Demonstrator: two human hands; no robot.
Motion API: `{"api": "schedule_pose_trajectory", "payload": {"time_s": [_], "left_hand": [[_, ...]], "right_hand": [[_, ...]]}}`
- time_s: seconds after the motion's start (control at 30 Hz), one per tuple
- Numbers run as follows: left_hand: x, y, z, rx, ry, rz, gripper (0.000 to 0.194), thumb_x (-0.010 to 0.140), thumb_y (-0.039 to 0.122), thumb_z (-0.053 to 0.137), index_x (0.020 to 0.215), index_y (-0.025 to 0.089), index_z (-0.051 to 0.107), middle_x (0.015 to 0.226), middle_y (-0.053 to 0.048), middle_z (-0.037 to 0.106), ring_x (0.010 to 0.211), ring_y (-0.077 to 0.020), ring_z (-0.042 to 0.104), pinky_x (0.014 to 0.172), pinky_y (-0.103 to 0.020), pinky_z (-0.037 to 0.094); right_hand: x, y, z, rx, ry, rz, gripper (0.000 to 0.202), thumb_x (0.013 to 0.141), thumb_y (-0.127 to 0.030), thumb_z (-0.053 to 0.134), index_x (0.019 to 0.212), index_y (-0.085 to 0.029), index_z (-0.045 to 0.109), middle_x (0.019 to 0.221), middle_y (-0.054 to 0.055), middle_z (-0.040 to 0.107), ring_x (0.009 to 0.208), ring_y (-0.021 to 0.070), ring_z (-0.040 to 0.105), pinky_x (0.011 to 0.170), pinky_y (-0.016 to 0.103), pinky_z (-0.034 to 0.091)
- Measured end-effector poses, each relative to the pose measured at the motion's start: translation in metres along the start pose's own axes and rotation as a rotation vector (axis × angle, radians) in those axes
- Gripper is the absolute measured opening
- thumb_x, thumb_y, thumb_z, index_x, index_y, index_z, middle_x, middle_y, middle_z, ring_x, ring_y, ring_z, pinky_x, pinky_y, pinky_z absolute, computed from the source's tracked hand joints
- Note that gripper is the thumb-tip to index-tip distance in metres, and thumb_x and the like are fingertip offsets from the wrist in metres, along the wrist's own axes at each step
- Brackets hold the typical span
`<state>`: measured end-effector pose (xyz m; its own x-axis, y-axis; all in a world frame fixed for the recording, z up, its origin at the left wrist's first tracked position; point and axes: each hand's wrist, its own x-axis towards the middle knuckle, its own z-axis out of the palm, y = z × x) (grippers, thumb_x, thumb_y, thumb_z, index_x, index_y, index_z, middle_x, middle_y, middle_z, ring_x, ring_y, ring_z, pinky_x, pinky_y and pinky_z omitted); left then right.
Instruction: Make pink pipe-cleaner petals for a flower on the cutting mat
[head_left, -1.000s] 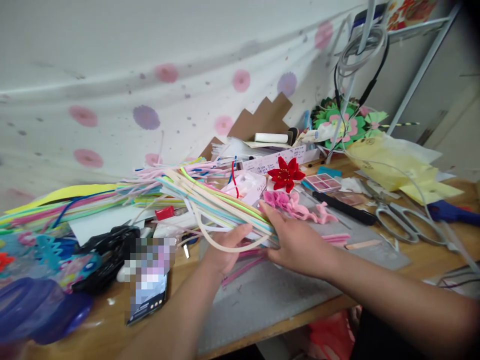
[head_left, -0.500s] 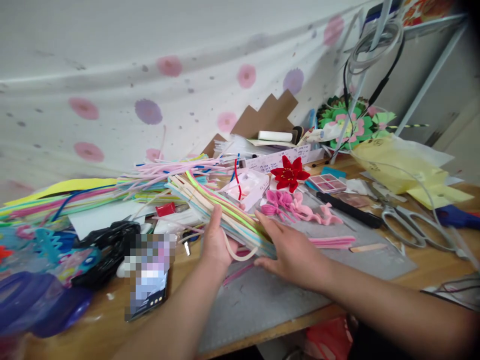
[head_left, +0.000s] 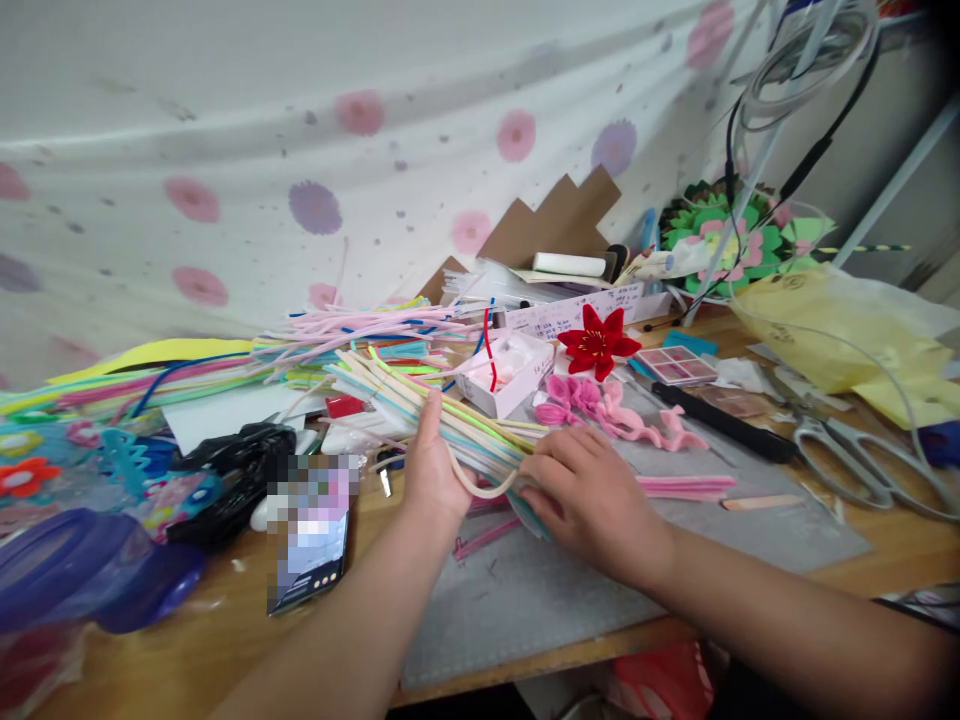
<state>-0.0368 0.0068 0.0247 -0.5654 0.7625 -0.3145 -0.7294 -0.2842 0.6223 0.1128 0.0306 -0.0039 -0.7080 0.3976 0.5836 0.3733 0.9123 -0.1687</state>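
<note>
A bundle of pipe cleaners [head_left: 484, 432] in cream, yellow, green and pale blue slants above the grey cutting mat [head_left: 525, 610]. My left hand [head_left: 437, 470] grips it from beneath, thumb on the near upper side. One cream stem bends down in a loop between my hands. My right hand [head_left: 592, 500] closes round the bundle's lower right end, fingers curled over it, hiding the tips. Pink pipe cleaners [head_left: 686, 487] lie on the mat just past my right hand. A white box [head_left: 517, 378] and a red pipe-cleaner flower [head_left: 598, 342] stand beyond the bundle.
Loose pipe cleaners [head_left: 210, 375] spread along the back left. A phone [head_left: 315, 550], black plastic bag [head_left: 240, 470] and purple object [head_left: 97, 575] lie left. Pink twisted pieces [head_left: 622, 405], scissors [head_left: 847, 455] and a yellow bag [head_left: 840, 320] lie right.
My right hand's fingers have curled in and closed on the bundle's right end, where they were stretched out over it. My left hand keeps its grip. The view has shifted slightly left.
</note>
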Motion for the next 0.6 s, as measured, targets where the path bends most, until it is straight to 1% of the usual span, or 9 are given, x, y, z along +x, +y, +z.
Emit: {"api": "schedule_pose_trajectory", "payload": {"time_s": [0.07, 0.13, 0.23, 0.3, 0.37, 0.43, 0.5, 0.6], "left_hand": [[-0.001, 0.000, 0.001, 0.012, -0.007, -0.023, 0.029, 0.081, 0.039, 0.056, 0.096, 0.014, 0.063, 0.080, -0.007, 0.071, 0.071, -0.0211, 0.068, 0.073, -0.036, 0.054], [-0.001, -0.001, 0.000, 0.022, -0.023, -0.036, 0.036, 0.081, 0.042, 0.057, 0.102, 0.014, 0.062, 0.089, -0.010, 0.071, 0.077, -0.0235, 0.068, 0.075, -0.039, 0.054], [0.000, -0.001, -0.001, 0.009, -0.070, -0.051, 0.038, 0.082, 0.042, 0.055, 0.105, 0.013, 0.062, 0.096, -0.011, 0.070, 0.085, -0.0248, 0.067, 0.080, -0.041, 0.053], [0.000, -0.001, -0.002, -0.012, -0.111, -0.056, 0.037, 0.082, 0.042, 0.055, 0.105, 0.014, 0.062, 0.099, -0.010, 0.070, 0.090, -0.0241, 0.066, 0.084, -0.039, 0.052], [0.000, -0.001, -0.002, -0.027, -0.120, -0.030, 0.034, 0.081, 0.040, 0.057, 0.104, 0.015, 0.063, 0.100, -0.008, 0.070, 0.092, -0.0228, 0.066, 0.085, -0.038, 0.051], [0.001, -0.001, -0.002, -0.023, -0.081, 0.023, 0.029, 0.079, 0.035, 0.061, 0.102, 0.017, 0.063, 0.098, -0.006, 0.070, 0.091, -0.0210, 0.066, 0.086, -0.036, 0.051], [0.002, -0.002, -0.003, -0.006, -0.052, 0.078, 0.025, 0.078, 0.032, 0.063, 0.100, 0.019, 0.064, 0.096, -0.004, 0.070, 0.090, -0.0198, 0.066, 0.086, -0.035, 0.051], [0.005, -0.003, -0.005, 0.015, -0.092, 0.138, 0.027, 0.076, 0.033, 0.066, 0.099, 0.020, 0.064, 0.099, -0.004, 0.070, 0.091, -0.0203, 0.065, 0.085, -0.035, 0.051]], "right_hand": [[0.001, -0.001, 0.001, 0.010, 0.013, -0.030, 0.009, 0.085, -0.020, 0.053, 0.085, -0.021, 0.062, 0.083, 0.004, 0.059, 0.079, 0.0187, 0.050, 0.072, 0.034, 0.034], [0.003, 0.000, 0.002, 0.040, 0.023, -0.044, 0.012, 0.086, -0.020, 0.052, 0.084, -0.022, 0.063, 0.082, 0.003, 0.059, 0.078, 0.0178, 0.050, 0.071, 0.032, 0.034], [0.005, 0.005, 0.003, 0.066, 0.026, -0.044, 0.013, 0.086, -0.020, 0.051, 0.086, -0.020, 0.064, 0.085, 0.005, 0.061, 0.080, 0.0180, 0.052, 0.071, 0.031, 0.035], [0.007, 0.007, 0.003, 0.056, 0.006, -0.046, 0.015, 0.086, -0.019, 0.050, 0.082, -0.018, 0.065, 0.084, 0.006, 0.061, 0.080, 0.0184, 0.052, 0.070, 0.031, 0.035], [0.009, 0.008, 0.001, 0.079, -0.042, -0.028, 0.016, 0.085, -0.018, 0.050, 0.074, -0.016, 0.063, 0.080, 0.006, 0.060, 0.078, 0.0181, 0.052, 0.068, 0.030, 0.035], [0.011, 0.008, 0.000, 0.159, -0.119, 0.023, 0.014, 0.082, -0.016, 0.052, 0.071, -0.016, 0.060, 0.075, 0.005, 0.058, 0.074, 0.0164, 0.051, 0.066, 0.028, 0.035], [0.014, 0.009, -0.002, 0.248, -0.215, 0.097, 0.014, 0.081, -0.019, 0.054, 0.067, -0.015, 0.057, 0.069, 0.002, 0.055, 0.067, 0.0138, 0.050, 0.061, 0.025, 0.033], [0.018, 0.012, -0.004, 0.384, -0.322, 0.212, 0.022, 0.083, -0.024, 0.053, 0.062, -0.015, 0.053, 0.064, 0.000, 0.052, 0.060, 0.0107, 0.047, 0.054, 0.023, 0.030]]}}
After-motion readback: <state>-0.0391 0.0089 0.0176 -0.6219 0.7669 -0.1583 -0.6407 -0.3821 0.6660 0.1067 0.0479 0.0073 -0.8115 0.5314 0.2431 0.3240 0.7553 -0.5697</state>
